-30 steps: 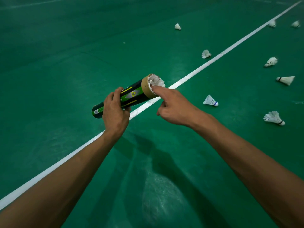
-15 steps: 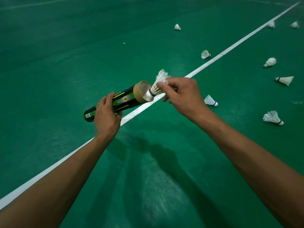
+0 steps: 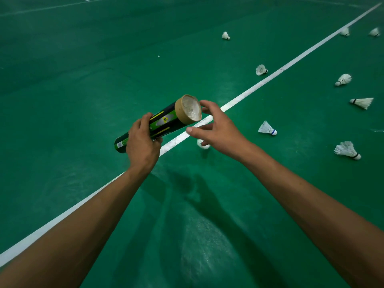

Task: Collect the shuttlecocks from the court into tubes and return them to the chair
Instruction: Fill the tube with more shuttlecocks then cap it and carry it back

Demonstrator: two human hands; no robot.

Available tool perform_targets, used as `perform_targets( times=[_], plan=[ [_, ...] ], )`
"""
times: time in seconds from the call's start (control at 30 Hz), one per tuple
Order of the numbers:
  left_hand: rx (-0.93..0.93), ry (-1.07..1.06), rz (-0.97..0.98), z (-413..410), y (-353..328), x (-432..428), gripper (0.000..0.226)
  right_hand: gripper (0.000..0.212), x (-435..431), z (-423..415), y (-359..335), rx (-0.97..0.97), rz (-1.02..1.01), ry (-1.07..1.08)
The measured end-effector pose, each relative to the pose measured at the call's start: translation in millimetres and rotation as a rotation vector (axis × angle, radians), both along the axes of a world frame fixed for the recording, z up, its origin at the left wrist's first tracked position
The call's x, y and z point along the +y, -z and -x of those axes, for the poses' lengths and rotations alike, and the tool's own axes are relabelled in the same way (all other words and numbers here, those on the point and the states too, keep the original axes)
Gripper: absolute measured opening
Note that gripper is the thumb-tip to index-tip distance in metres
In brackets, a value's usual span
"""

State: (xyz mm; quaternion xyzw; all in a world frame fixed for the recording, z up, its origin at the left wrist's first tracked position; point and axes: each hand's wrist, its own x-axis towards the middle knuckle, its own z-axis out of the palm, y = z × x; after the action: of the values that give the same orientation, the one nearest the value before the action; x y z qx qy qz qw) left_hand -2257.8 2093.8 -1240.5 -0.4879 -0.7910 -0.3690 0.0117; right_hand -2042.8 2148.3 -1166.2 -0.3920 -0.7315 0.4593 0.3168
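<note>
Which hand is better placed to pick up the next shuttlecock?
Right. The right hand is open and empty near a white feather shuttlecock; the left hand grips the black-and-green cardboard tube.

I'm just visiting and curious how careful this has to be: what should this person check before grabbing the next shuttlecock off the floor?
1. Left hand grips the black-and-green cardboard tube: ok.
2. Tube mouth uncovered: ok.
3. Room left inside, white feathers sitting near the rim: cannot tell.
4. Right hand empty, fingers spread: ok.
5. Blue-banded white feather shuttlecock lies unobstructed on the green court floor: ok.
6. Small white object under the right hand, partly hidden: cannot tell.
</note>
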Motion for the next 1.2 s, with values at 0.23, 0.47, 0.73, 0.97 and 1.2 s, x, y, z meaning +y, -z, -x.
perform_targets(
  times=[0.23, 0.47, 0.73, 0.97, 1.2],
  plan=[
    [-0.162, 0.047, -0.037, -21, -15, 19, 0.076, 0.066, 6, 25, -34, 0.091, -0.158, 0.145],
    [-0.674, 0.279, -0.019, -56, -76, 39, 0.078, 0.064, 14, 30, -117, 0.115, -0.138, 0.217],
    [-0.86, 0.323, 0.044, -105, -264, 37, 0.074, 0.061, 22, 2, -303, 0.032, -0.092, 0.271],
    [-0.829, 0.471, -0.124, -149, -573, 83, 0.065, 0.057, 55, -48, -566, -0.005, -0.136, 0.327],
    [-0.623, 0.657, -0.319, -211, -852, 88, 0.068, 0.053, 43, -117, -814, -0.036, -0.218, 0.466]
  ],
)
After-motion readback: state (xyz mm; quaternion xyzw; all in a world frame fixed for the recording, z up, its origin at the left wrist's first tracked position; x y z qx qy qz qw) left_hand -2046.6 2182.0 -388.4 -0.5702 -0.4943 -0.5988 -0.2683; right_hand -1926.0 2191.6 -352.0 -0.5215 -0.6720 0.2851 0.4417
